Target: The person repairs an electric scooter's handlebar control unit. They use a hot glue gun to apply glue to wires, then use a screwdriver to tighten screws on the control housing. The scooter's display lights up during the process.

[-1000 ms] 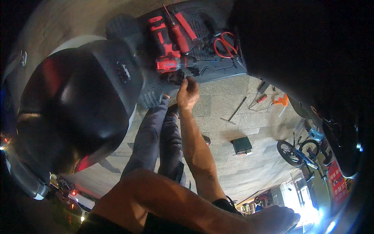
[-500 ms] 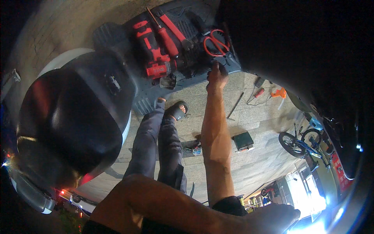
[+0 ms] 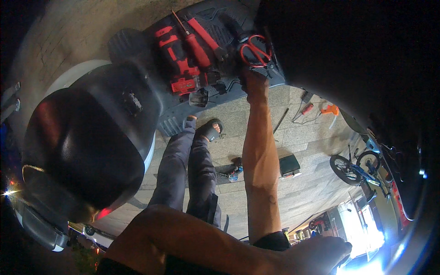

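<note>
My right arm stretches up to a dark ribbed footboard [image 3: 220, 103], where my right hand [image 3: 255, 82] lies just below red-handled scissors [image 3: 255, 51]. Its fingers are in shadow, so any grip is hidden. Left of it on the footboard lie a red and black cordless power tool [image 3: 181, 64], a red-handled screwdriver [image 3: 197, 48] and another red-handled tool [image 3: 205, 33]. A small metal cup-like piece [image 3: 199, 97] sits by the power tool. Across the bottom of the view runs my left forearm, with my left hand [image 3: 321, 252] at lower right, its fingers not clear.
A black seat [image 3: 91, 146] bulges at left. On the paved floor lie an orange glue gun [image 3: 330, 109], a red-handled corded tool [image 3: 307, 109], a thin dark rod [image 3: 281, 120] and a dark green box [image 3: 288, 165]. A bicycle [image 3: 357, 167] is farther right.
My right hand has moved slightly farther onto the footboard, into the shadow below the scissors. My right forearm has shifted a little to the right. The left arm stays nearly in place.
</note>
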`<state>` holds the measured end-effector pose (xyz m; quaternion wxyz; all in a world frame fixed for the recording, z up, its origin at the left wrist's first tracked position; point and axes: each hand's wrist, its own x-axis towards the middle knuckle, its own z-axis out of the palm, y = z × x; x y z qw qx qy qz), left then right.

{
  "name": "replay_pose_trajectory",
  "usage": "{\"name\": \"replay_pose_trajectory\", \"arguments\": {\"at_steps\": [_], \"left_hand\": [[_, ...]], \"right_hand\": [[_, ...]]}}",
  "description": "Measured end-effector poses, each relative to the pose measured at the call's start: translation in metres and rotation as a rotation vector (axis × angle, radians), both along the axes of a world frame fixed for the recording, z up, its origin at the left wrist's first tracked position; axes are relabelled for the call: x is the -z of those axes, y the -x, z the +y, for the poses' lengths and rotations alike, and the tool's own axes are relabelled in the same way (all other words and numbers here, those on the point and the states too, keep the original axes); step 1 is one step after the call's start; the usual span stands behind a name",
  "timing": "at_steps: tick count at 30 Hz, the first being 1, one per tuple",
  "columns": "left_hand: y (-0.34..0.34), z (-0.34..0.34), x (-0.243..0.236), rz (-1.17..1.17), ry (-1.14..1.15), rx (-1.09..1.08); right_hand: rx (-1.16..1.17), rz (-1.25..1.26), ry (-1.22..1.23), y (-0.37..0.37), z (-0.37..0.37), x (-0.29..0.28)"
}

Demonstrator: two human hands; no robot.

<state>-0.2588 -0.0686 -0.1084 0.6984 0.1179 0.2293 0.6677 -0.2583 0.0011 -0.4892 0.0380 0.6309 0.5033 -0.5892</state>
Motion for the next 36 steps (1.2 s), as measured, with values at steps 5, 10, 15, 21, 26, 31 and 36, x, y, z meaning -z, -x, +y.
{"name": "replay_pose_trajectory", "arguments": {"at_steps": [5, 10, 15, 21, 26, 31, 36], "left_hand": [[-0.003, 0.001, -0.004, 0.008, 0.001, 0.019], [0.000, 0.002, -0.003, 0.019, 0.009, 0.035], [-0.001, 0.004, -0.006, 0.048, 0.005, 0.064], [-0.002, 0.005, -0.001, 0.096, 0.035, 0.075], [-0.011, 0.007, 0.004, 0.097, 0.074, 0.062], [-0.009, 0.010, 0.009, 0.079, 0.068, 0.138], [-0.011, 0.011, 0.007, 0.032, 0.069, 0.189]], "right_hand": [[-0.045, 0.097, -0.131, -0.012, -0.004, 0.019], [-0.005, 0.032, -0.120, -0.025, -0.014, 0.023], [0.363, 0.266, 0.212, -0.024, -0.020, 0.002], [0.394, 0.389, 0.467, -0.029, -0.026, -0.004], [-0.355, 0.454, -0.185, -0.060, -0.034, 0.009], [-0.011, 0.345, 0.096, -0.058, -0.032, -0.001], [0.153, 0.171, -0.029, -0.065, -0.015, -0.002]]}}
